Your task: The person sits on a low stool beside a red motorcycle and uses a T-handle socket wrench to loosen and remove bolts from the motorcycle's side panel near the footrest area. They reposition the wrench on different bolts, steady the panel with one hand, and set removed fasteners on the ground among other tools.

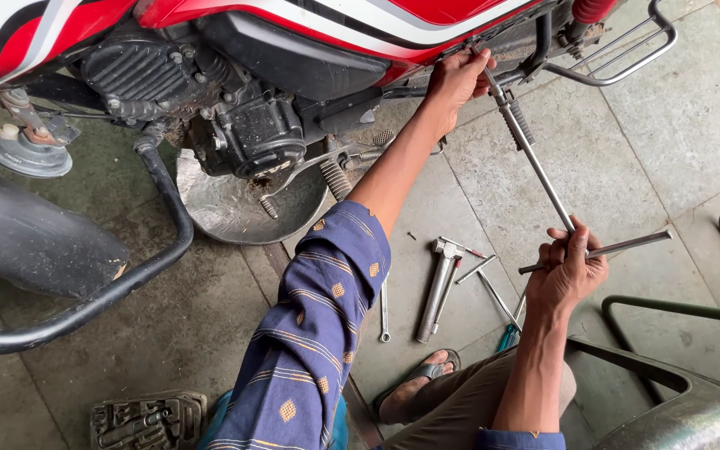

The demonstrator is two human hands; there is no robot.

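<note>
Taking the red motorcycle (293,50) as landmark: under its left end hangs the black crash guard (160,242), with a round horn (27,150) beside the engine (243,125) and a shiny metal pan (227,204) on the floor below it. Right of the engine, the left hand (456,79) is closed around the top of one long T-handle wrench (535,167), steadying its socket end against the bike's underside. Lower right of the bike, the right hand (568,271) has its grip wrapped on the wrench's crossbar. On the stone floor (668,125) between the arms lie about four loose tools (443,283).

If the socket sits tilted on its fastener, I judge that turning could slip it off, rounding the fastener or knocking knuckles against the frame.
</note>
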